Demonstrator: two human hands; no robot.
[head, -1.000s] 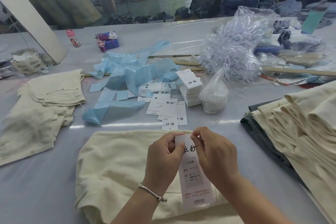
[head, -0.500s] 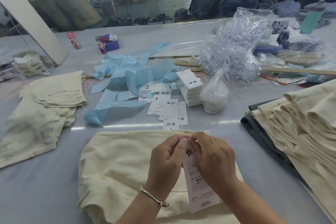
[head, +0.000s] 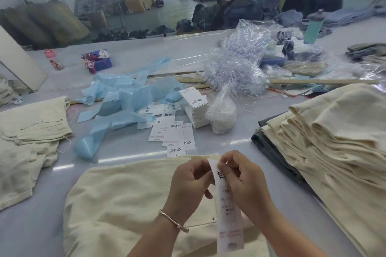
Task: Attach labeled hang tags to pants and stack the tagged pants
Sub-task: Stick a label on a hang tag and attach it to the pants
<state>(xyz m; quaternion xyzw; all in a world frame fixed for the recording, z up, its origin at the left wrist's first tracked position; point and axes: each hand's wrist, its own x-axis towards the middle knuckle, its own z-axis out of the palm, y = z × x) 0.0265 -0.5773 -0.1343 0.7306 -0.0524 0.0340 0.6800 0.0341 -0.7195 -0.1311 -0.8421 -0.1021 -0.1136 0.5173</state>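
Note:
Cream pants [head: 129, 200] lie folded on the table right in front of me. Above them I hold a long white hang tag [head: 228, 215] with black print, hanging down almost edge-on. My left hand [head: 188, 183] and my right hand [head: 244, 181] both pinch its top end, fingers curled close together. Loose hang tags [head: 169, 131] lie scattered just beyond the pants, beside a small stack of tags [head: 195, 108]. A pile of folded cream pants [head: 334, 137] sits at the right, and more cream pants [head: 31, 137] lie at the left.
Blue plastic strips [head: 125, 98] sprawl behind the tags. A clear bag of white bits [head: 222, 115] and a heap of clear plastic fasteners [head: 236, 73] sit mid-table. A long wooden ruler [head: 323, 81] lies at the back right. A small bottle [head: 53, 59] stands far left.
The tag has turned from facing me to nearly edge-on. Both hands have closed tighter on its top end and the view has lifted slightly.

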